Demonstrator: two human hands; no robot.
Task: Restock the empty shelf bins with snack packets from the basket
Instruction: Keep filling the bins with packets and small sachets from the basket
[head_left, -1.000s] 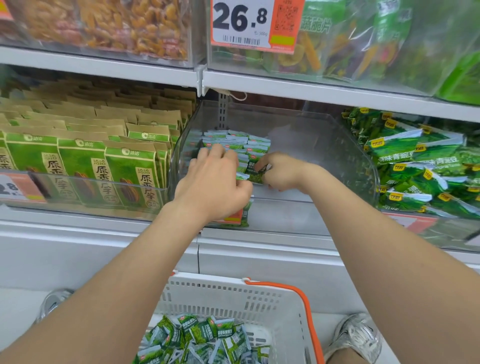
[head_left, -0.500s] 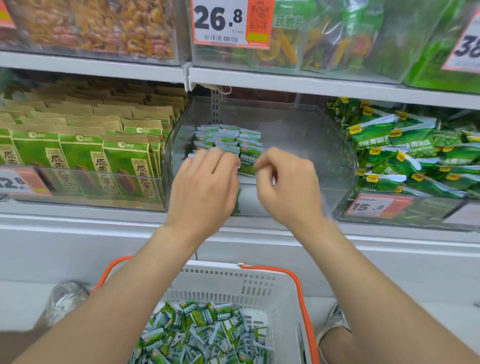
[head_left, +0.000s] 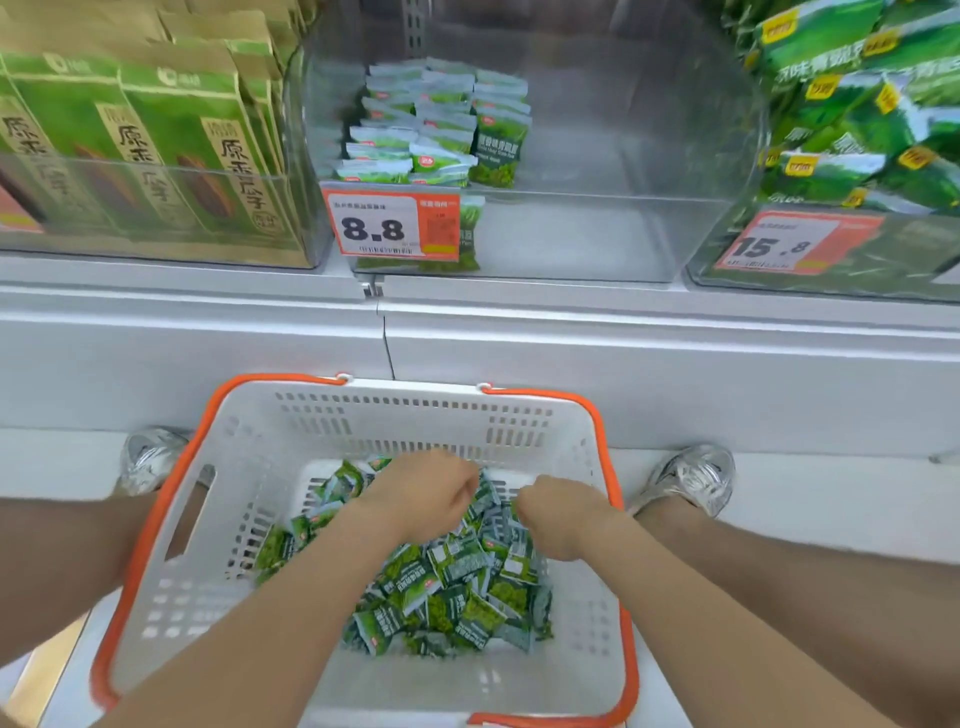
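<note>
Small green snack packets (head_left: 457, 582) lie heaped in a white basket (head_left: 208, 597) with orange handles, on the floor below the shelf. Both my hands are down inside it on the far side of the pile. My left hand (head_left: 423, 496) has its fingers curled down among the packets. My right hand (head_left: 558, 517) is curled the same way just to its right. The fingertips are hidden, so I cannot tell whether either holds a packet. Above, the clear middle bin (head_left: 597, 156) holds stacked packets (head_left: 436, 124) at its left side; its right part is bare.
An 8.8 price tag (head_left: 389, 223) hangs on the middle bin's front. Tall green and brown boxes (head_left: 135, 140) fill the left bin, green bags (head_left: 857, 104) the right bin. A white shelf ledge (head_left: 571, 332) juts out above the basket. My shoes (head_left: 685, 478) flank it.
Both hands left the packets in the middle bin and dropped into the basket. The view tilted down with them.
</note>
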